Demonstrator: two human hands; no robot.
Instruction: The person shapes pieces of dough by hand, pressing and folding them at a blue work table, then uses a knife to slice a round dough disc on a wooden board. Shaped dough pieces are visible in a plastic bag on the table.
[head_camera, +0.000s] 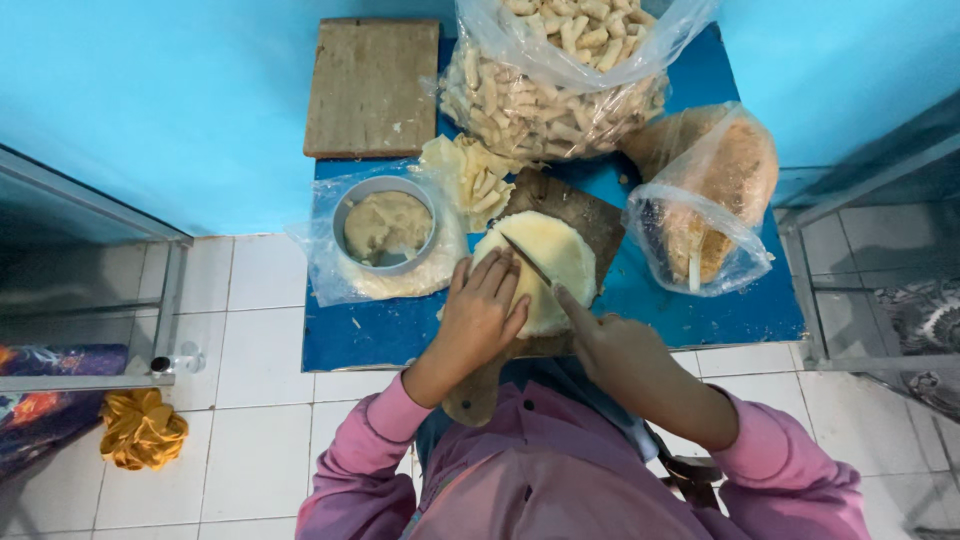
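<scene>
- Left hand (483, 310): flat, fingers together, pressing down on the near-left part of a stack of wrappers (545, 265). Not gripping, just pinning it.
- Right hand (612, 340): closed on a knife (527, 259), index finger extended along the spine. Thin dark blade lies across the top of the stack, tip pointing far-left.
- Wrappers: pale yellow, round, thin sheets, smooth matte surface. They sit mid-table on a dark, worn wooden cutting board (580, 215).
- Table (700, 310): low, blue top, slightly speckled.
- Left of the board: grey round bowl (385, 225) of beige mashed filling, resting on a clear plastic bag over more pale sheets.
- Far left: second wooden board (372, 88), lighter, scuffed, rectangular.
- Far centre: large clear bag of rolls (555, 85), pale, finger-shaped, tightly heaped. A few cut pale strips (470, 172) lie just near it.
- Right: clear bag of crumbs (715, 190), brown, coarse.
- Floor: white tile; crumpled mustard cloth (140, 428) near left.
</scene>
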